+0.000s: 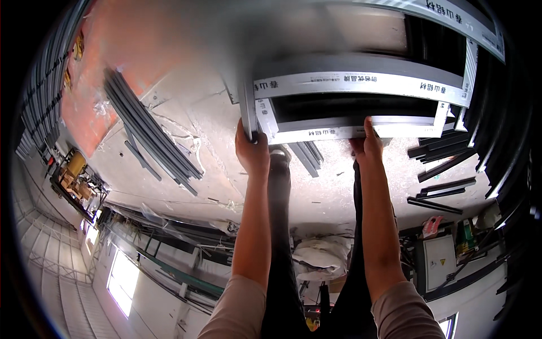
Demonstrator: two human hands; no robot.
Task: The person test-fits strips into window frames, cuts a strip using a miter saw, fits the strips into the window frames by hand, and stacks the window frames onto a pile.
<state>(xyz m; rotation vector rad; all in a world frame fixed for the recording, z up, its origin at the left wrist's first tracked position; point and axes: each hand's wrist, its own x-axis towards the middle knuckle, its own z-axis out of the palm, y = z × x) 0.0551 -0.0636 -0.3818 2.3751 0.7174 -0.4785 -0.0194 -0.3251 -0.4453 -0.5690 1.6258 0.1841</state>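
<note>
An aluminium window frame (327, 132), its bars wrapped in printed white protective film, spans the upper right in front of me. My left hand (252, 153) is closed around the lower end of a grey upright bar (247, 107) at the frame's left corner. Along the lower bar, my right hand (370, 146) grips the edge, thumb up over the front and fingers mostly hidden beneath. Both arms reach out straight. A blur covers the upper middle, hiding the upper part of the grey bar.
Long dark grey profiles (149, 127) lie bundled on the floor to the left, beside an orange-red sheet (84, 118). Short dark profiles (307, 155) lie near my feet, and more dark offcuts (443, 189) at right. A white sack (322, 257) and a grey cabinet (440, 260) also stand nearby.
</note>
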